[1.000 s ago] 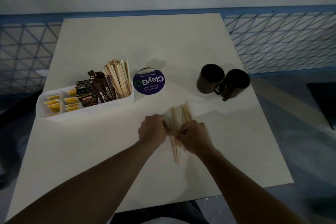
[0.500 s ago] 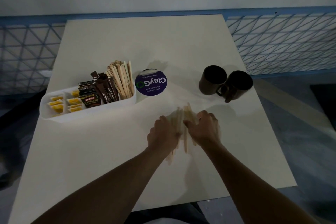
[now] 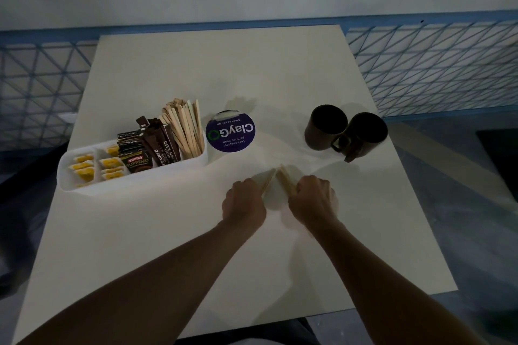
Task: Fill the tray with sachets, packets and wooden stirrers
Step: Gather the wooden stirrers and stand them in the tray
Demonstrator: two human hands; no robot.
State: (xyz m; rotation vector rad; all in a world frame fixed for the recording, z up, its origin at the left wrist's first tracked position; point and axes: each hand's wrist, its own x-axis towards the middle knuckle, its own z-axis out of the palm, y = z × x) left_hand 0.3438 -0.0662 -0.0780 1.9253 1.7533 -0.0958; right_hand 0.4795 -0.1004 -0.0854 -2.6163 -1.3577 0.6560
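The white oblong plastic tray (image 3: 126, 185) sits on the left part of the pale cream rectangular table (image 3: 196, 246). Its 2 left compartments hold small yellow sachets (image 3: 84, 168). The middle holds dark brown and black coffee packets (image 3: 152, 145) standing on end, and the right-end compartment holds a leaning sheaf of thin wooden stirrers (image 3: 185, 129). All 3 kinds are in, so the tray looks close to full.

What seems left is the batch of loose pale wooden stirrers (image 3: 285, 179). It lies outside the tray, well to its right, near the table's middle, in the person's grasp.

The left hand (image 3: 244, 204) is knuckles-up, its fingers curled round 1 part of that batch. The right hand (image 3: 314, 199), just beside it, is clenched round the other part. The 2 parts slant towards each other, and their far tips meet or nearly meet between the hands. The near ends are hidden under the fists. Both forearms reach in from the near edge with the wrists low. Whether the sticks touch the surface cannot be told. My guess is that they are being squared up before going in with the sheaf.

A round purple ClayGo disc (image 3: 230, 131) lies just right of the tray. Further right, 2 dark brown mugs (image 3: 326, 127) stand touching each other. A blue lattice railing (image 3: 434, 64) runs behind the table.
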